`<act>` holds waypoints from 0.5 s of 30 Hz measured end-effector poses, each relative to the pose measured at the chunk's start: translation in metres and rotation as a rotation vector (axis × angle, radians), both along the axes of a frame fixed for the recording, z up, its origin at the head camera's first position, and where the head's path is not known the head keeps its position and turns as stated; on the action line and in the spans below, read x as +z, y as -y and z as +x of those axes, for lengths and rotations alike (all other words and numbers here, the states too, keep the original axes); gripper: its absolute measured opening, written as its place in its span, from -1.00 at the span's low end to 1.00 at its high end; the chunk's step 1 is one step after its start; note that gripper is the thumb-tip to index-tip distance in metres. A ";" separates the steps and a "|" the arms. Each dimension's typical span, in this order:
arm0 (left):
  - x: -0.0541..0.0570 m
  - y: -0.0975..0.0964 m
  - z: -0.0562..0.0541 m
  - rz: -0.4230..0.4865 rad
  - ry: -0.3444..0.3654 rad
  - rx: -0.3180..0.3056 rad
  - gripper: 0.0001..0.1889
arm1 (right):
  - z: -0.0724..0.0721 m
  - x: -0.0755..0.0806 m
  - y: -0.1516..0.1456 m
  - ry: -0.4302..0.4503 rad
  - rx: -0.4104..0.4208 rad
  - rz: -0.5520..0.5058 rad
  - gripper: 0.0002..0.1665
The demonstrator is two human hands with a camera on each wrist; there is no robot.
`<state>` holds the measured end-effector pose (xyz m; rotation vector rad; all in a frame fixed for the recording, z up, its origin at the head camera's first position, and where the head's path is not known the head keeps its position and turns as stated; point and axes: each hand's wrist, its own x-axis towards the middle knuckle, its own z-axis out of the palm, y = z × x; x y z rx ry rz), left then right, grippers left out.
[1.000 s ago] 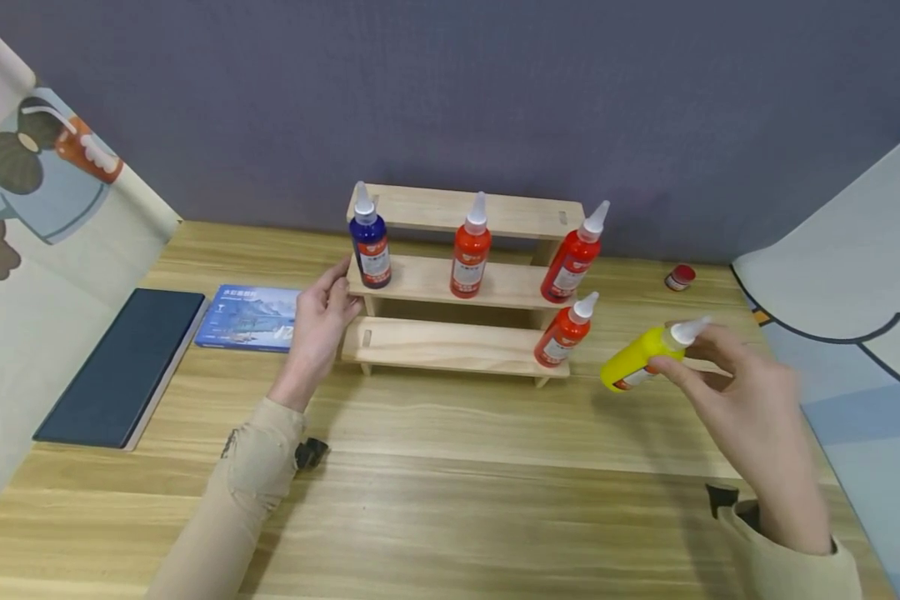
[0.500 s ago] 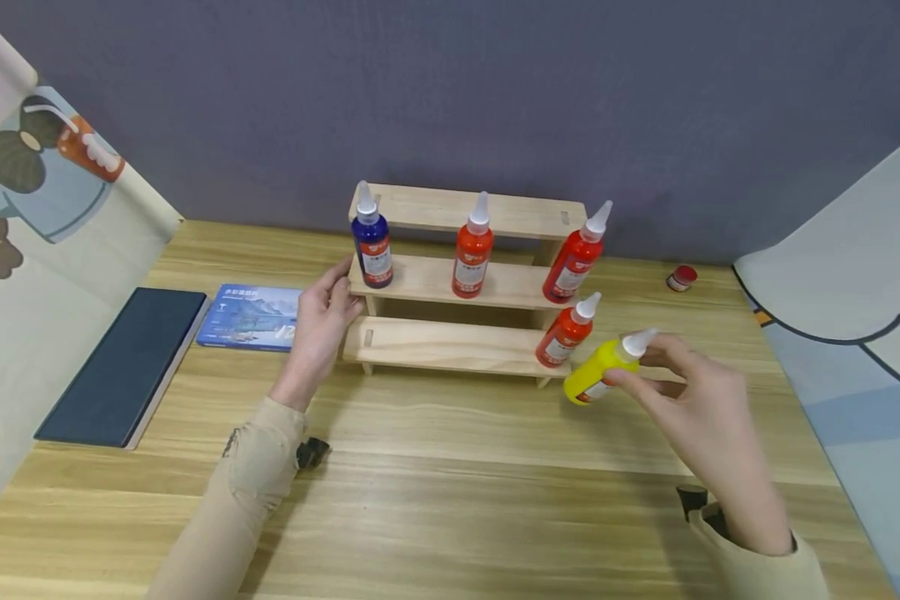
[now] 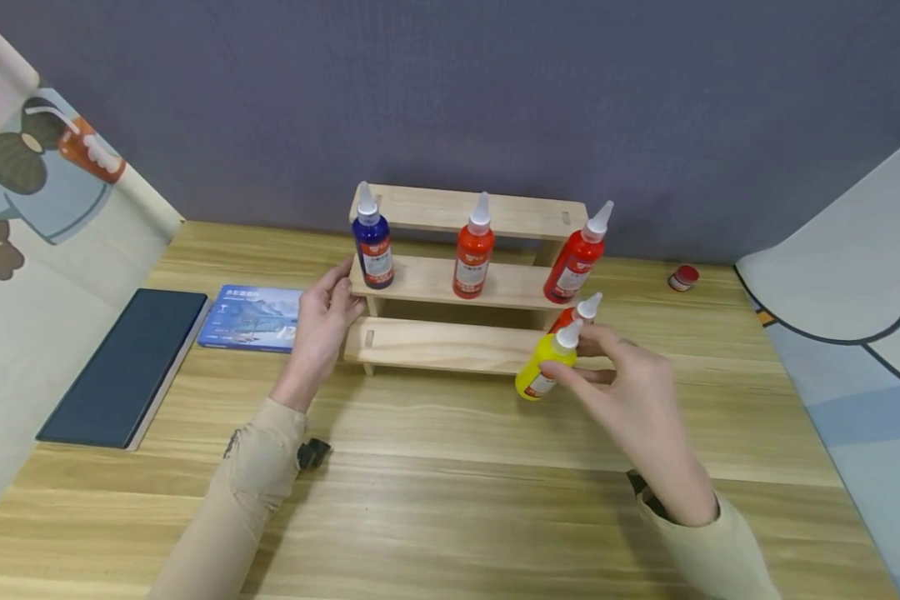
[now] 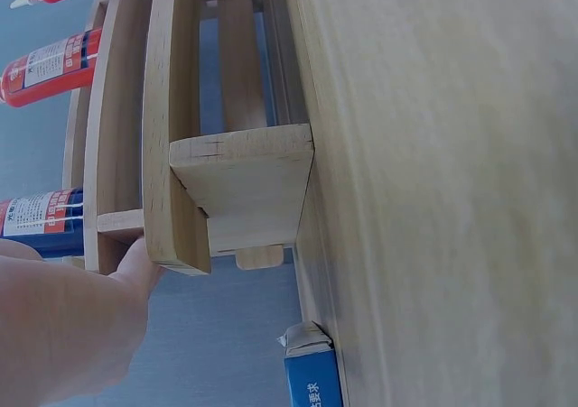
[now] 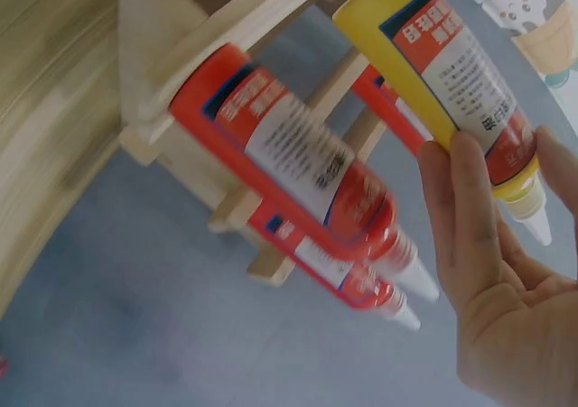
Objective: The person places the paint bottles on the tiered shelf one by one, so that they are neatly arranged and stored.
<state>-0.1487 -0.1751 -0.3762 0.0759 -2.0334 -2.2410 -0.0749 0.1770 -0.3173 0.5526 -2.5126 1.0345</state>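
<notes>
A yellow paint bottle (image 3: 543, 367) with a white nozzle is pinched in my right hand (image 3: 630, 392), slightly tilted. It hangs in front of the right part of the lowest step of a wooden tiered rack (image 3: 450, 343). Behind it stands a red paint bottle (image 5: 289, 150), partly hidden in the head view. On the middle step stand a blue paint bottle (image 3: 375, 250) at the left, a red bottle (image 3: 473, 260) in the centre and another red bottle (image 3: 572, 268) at the right. My left hand (image 3: 325, 312) grips the rack's left end, below the blue bottle.
Left of the rack lie a blue box (image 3: 251, 318) with a landscape picture and a dark flat notebook-like slab (image 3: 123, 367). A small red-lidded jar (image 3: 683, 277) sits at the back right. A dark grey panel (image 3: 450, 92) rises behind the rack.
My right hand has carried the yellow bottle leftward, from right of the rack to in front of its lowest step. The left hand has stayed at the rack's end.
</notes>
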 end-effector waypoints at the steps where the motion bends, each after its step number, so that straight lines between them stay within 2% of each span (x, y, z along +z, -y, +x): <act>1: 0.000 0.000 0.000 0.000 0.002 0.000 -0.50 | -0.001 -0.001 0.004 0.005 0.008 -0.005 -0.46; 8: 0.000 0.001 0.000 -0.004 0.004 -0.005 -0.50 | -0.011 -0.005 0.029 0.077 0.001 -0.060 -0.48; 12: 0.001 0.001 0.001 -0.006 0.007 -0.004 -0.49 | -0.020 -0.007 0.044 0.067 -0.006 -0.067 -0.46; 15: 0.000 0.001 0.001 -0.006 0.010 -0.002 -0.49 | -0.028 -0.009 0.053 0.059 0.024 -0.106 -0.45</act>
